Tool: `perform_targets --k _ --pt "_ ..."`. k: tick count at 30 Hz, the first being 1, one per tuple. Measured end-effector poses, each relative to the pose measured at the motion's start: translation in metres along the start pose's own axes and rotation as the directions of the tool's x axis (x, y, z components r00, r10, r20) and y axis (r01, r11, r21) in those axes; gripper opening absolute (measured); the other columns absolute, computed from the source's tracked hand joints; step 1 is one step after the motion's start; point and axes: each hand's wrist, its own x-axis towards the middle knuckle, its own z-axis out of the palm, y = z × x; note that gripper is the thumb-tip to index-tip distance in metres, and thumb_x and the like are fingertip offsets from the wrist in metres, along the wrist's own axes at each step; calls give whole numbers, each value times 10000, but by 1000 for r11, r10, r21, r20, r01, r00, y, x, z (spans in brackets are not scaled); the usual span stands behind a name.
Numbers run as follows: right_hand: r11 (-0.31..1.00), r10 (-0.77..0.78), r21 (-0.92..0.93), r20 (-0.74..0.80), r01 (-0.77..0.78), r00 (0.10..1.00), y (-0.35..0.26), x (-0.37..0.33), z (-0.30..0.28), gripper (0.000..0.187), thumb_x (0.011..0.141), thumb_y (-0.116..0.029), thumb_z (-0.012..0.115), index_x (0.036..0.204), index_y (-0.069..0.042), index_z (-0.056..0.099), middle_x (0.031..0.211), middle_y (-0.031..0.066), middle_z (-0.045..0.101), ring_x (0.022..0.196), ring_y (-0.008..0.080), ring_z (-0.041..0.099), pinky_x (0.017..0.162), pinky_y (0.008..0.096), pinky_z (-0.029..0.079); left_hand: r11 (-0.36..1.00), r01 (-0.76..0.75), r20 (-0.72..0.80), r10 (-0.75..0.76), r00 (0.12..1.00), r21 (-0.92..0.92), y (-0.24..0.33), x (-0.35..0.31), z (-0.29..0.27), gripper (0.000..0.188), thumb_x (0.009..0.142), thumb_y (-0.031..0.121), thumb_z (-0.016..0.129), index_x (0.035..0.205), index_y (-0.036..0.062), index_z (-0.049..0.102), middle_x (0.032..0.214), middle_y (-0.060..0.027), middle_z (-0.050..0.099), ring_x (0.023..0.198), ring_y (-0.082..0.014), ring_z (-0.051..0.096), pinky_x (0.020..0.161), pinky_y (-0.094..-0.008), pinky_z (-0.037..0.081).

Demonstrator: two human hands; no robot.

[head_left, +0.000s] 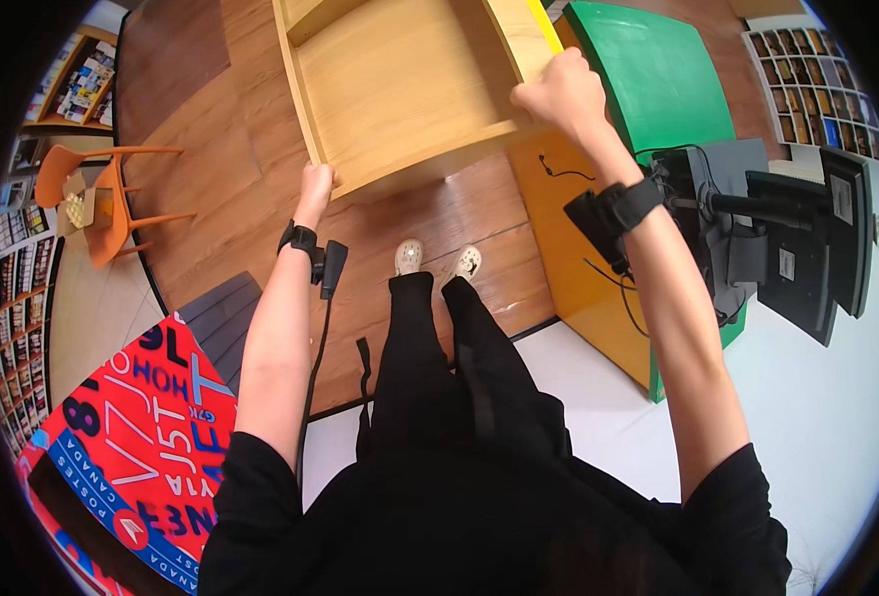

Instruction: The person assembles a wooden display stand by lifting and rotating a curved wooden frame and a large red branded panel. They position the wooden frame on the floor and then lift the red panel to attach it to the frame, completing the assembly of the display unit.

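Observation:
A light wooden open-topped, box-like furniture piece [399, 84] with raised sides lies ahead of me, its far end cut off by the picture's upper edge. My left hand [317, 188] is closed around its near left corner. My right hand [565, 96] is a fist on its right side, by a yellow edge strip [544, 22]; the fingertips are hidden. Both arms reach forward, and each wrist wears a black strapped device. From the left one [332, 268], a cable hangs down.
Close on the right stands a green-topped counter [648, 65] with a yellow-brown side, cables and black monitors [797, 248]. An orange chair [111, 199] holding a small carton is at left. A red printed box [161, 427] sits near my left elbow. Wood flooring [201, 149] lies below.

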Motion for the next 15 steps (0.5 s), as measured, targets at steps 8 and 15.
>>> perform_targets --k 8,15 --pt "1000 -17 -8 -69 17 997 -21 -44 8 382 542 -136 534 810 105 408 792 227 495 677 337 548 609 372 469 996 15 4 -15 1000 -92 -4 -17 -30 24 536 22 411 554 38 405 524 -7 383 498 -117 353 453 -260 271" --pt "1000 -17 -14 -205 14 979 -22 -52 10 343 532 -127 531 778 73 401 745 196 478 593 319 543 552 370 465 996 0 16 2 1000 -86 6 -27 -28 52 529 37 406 494 62 376 486 5 365 458 -108 337 433 -262 256"
